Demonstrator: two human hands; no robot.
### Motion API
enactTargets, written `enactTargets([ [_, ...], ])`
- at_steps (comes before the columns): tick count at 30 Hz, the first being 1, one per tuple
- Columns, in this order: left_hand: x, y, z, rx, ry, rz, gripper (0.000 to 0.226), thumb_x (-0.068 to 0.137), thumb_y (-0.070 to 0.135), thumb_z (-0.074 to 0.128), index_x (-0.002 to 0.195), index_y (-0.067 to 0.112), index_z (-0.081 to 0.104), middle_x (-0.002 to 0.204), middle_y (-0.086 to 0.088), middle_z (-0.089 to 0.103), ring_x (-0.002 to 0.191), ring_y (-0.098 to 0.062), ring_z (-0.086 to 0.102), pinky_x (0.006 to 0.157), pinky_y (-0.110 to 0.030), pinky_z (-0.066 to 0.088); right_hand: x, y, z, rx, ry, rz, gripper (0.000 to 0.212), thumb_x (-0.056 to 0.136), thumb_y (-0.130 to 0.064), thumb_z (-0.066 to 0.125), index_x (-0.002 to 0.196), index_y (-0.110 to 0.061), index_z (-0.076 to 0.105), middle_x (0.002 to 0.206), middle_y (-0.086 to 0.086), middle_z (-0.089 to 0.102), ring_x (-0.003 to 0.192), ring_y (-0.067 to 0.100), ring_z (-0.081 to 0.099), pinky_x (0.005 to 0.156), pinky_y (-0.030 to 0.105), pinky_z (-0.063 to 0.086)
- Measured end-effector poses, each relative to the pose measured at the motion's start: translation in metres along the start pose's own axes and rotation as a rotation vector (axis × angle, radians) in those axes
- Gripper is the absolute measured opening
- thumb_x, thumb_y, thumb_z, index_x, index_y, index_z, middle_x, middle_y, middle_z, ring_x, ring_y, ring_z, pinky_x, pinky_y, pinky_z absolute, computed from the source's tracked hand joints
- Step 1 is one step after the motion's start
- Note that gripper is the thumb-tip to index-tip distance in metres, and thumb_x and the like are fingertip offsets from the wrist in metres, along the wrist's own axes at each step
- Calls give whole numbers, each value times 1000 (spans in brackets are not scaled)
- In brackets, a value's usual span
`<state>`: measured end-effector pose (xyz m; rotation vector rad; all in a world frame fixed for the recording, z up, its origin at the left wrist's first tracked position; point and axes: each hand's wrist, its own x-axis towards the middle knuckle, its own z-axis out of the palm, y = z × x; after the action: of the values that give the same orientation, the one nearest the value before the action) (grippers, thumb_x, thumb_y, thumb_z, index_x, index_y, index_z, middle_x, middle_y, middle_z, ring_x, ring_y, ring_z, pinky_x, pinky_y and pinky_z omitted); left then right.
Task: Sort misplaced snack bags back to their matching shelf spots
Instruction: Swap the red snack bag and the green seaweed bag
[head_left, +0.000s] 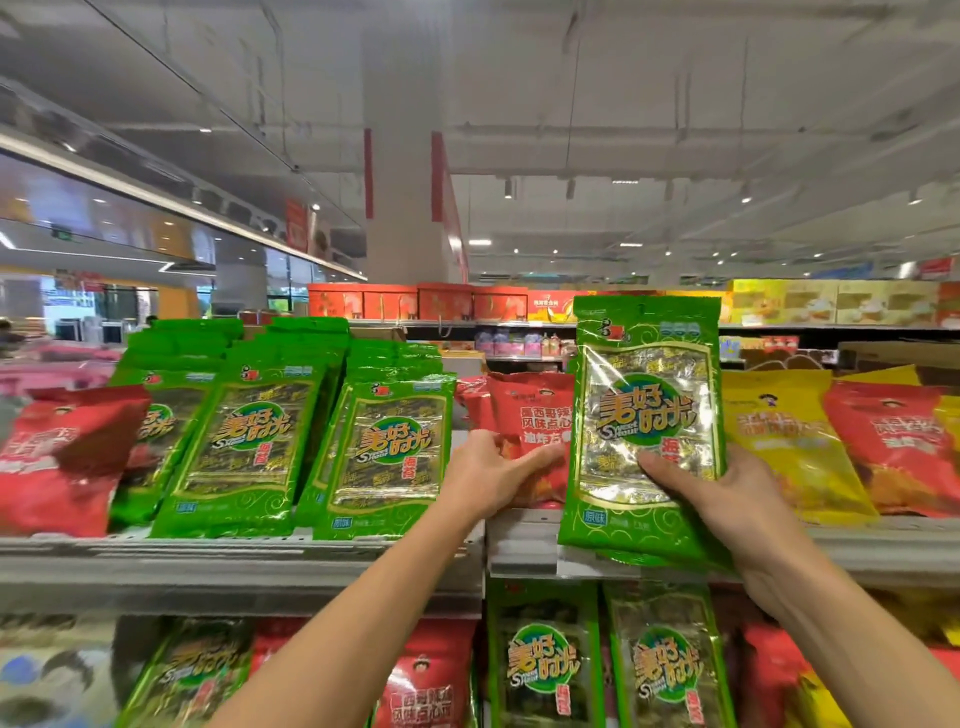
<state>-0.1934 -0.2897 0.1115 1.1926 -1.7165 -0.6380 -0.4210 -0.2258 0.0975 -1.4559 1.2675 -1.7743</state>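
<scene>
The right hand (727, 499) grips a green seaweed bag (644, 431) upright, long axis vertical, while the matching green stack (384, 441) stands just left of the left hand (488, 473), whose fingers press the red bag (530, 441) between.

The right hand (727, 499) holds a green bag (647, 415) upright. The left hand (493, 475) rests on a red bag (530, 415) just left of it, on the shelf (234, 551).
</scene>
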Motion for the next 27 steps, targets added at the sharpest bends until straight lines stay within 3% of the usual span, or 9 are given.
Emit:
enactTargets([
  [3,-22,-10,-27,113,189,154,41,81,61,68,98,24,74,87,11,74,81,1,67,82,-29,58,-2,-10,22,-11,-34,-7,47,72,-34,88,112,-19,68,98,-5,80,84,13,77,79,32,59],
  [6,-54,-41,-70,245,322,280,39,91,52,63,103,18,76,96,9,75,86,0,67,83,-28,56,-10,-23,60,-15,-29,-38,69,71,-39,89,128,-12,60,111,-5,70,101,19,68,100,35,48],
  [9,-87,-84,-123,507,443,287,35,91,51,60,98,20,74,98,6,73,92,-11,65,84,-31,52,-26,-32,111,-10,-34,-57,68,73,-38,89,128,-12,58,97,-17,63,94,12,62,92,27,43],
  [12,-114,-121,-179,745,513,289,37,88,50,66,96,15,72,95,0,69,94,-21,64,82,-38,52,-42,-38,173,-1,-113,-62,31,76,-31,89,99,-21,71,94,-6,79,84,11,75,76,29,56],
  [15,-130,-146,-231,896,522,309,38,86,51,66,91,14,72,88,-1,67,88,-24,63,76,-39,52,-53,-44,239,7,-104,-85,22,78,-27,87,93,-21,74,87,-9,79,89,18,76,77,32,58],
  [19,-138,-171,-282,995,463,361,33,87,49,67,80,16,70,79,0,63,77,-23,60,67,-39,52,-57,-55,320,-42,-91,-16,76,74,-46,88,133,-8,60,127,11,68,119,31,64,104,49,51],
  [22,-138,-184,-300,995,400,424,25,87,43,71,82,18,72,81,1,63,77,-22,60,64,-38,53,-54,-59,369,-55,-105,82,94,74,-47,87,146,-3,45,144,14,55,132,34,53,111,50,45],
  [24,-137,-187,-303,970,384,459,26,90,42,67,84,18,73,81,1,62,79,-22,59,66,-38,53,-53,-56,393,-58,-139,165,102,74,-46,87,150,-3,35,145,18,52,128,32,53,107,46,45],
  [27,-137,-190,-306,917,378,491,30,94,45,60,86,19,73,82,2,60,81,-20,57,68,-37,51,-57,-50,414,-170,-185,238,102,73,-44,88,147,2,34,133,19,57,114,30,56,87,39,47],
])
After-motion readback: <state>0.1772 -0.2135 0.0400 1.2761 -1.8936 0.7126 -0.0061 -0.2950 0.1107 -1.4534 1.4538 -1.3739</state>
